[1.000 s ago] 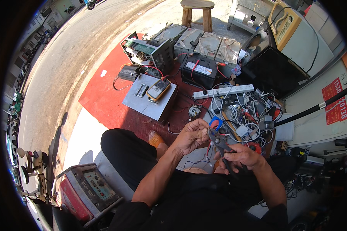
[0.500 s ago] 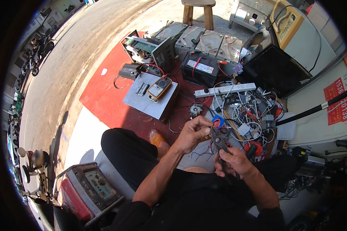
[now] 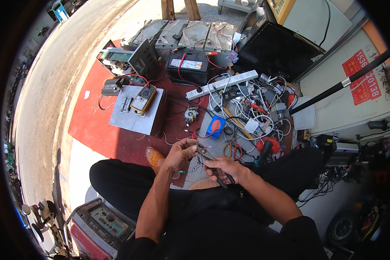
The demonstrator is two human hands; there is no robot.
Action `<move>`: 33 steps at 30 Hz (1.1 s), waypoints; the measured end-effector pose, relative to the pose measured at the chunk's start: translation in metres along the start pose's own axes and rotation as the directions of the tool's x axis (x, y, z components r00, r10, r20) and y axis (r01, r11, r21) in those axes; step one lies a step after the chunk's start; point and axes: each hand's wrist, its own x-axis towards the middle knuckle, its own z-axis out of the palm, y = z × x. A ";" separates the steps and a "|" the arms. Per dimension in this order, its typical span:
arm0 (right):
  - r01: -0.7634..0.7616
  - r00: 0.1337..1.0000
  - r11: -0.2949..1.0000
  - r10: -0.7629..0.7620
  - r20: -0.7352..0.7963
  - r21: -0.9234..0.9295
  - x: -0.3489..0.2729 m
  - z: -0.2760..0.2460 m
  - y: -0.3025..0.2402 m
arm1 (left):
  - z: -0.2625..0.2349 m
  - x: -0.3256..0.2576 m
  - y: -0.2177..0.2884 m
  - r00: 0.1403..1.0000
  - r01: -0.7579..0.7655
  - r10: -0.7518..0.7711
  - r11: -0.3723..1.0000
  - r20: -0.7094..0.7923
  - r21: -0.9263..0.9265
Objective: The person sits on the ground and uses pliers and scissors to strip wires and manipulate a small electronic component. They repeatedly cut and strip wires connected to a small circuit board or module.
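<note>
My right hand (image 3: 223,169) is wrapped around the handles of dark metal pliers (image 3: 206,156), whose jaws point up and left. My left hand (image 3: 181,154) is closed in a pinch right at the jaw tips; what lies between its fingertips is too small to make out. Both hands are above my lap. Thin coloured wires (image 3: 198,164) lie on the floor just beyond and below the pliers. A blue box with a red patch (image 3: 215,127) sits a little past the hands, and beside it are orange-handled scissors (image 3: 233,150).
A yellow multimeter (image 3: 143,99) rests on a silver metal case (image 3: 132,118). Behind are a black battery (image 3: 189,77) and an opened device (image 3: 132,60). To the right, a white power strip (image 3: 229,83) borders a heap of cables (image 3: 260,108). A red generator (image 3: 100,225) stands at lower left.
The whole view has shifted, so the surroundings appear farther left and higher. Both hands, still together at the pliers, have come slightly nearer to me, leaving the blue box and scissors uncovered.
</note>
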 end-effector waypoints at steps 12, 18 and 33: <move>0.036 0.996 0.993 -0.045 0.077 0.110 0.009 -0.027 0.016 | 0.010 0.016 -0.008 0.996 -0.042 0.026 0.980 0.082 0.192; 0.076 0.994 0.991 -0.084 0.064 0.113 -0.008 -0.010 0.010 | 0.017 0.015 -0.009 0.991 -0.117 0.098 0.967 0.096 0.225; 0.095 0.995 0.973 -0.086 0.050 -0.211 -0.034 -0.001 -0.015 | 0.017 -0.001 0.012 0.978 -0.150 0.117 0.971 0.172 0.189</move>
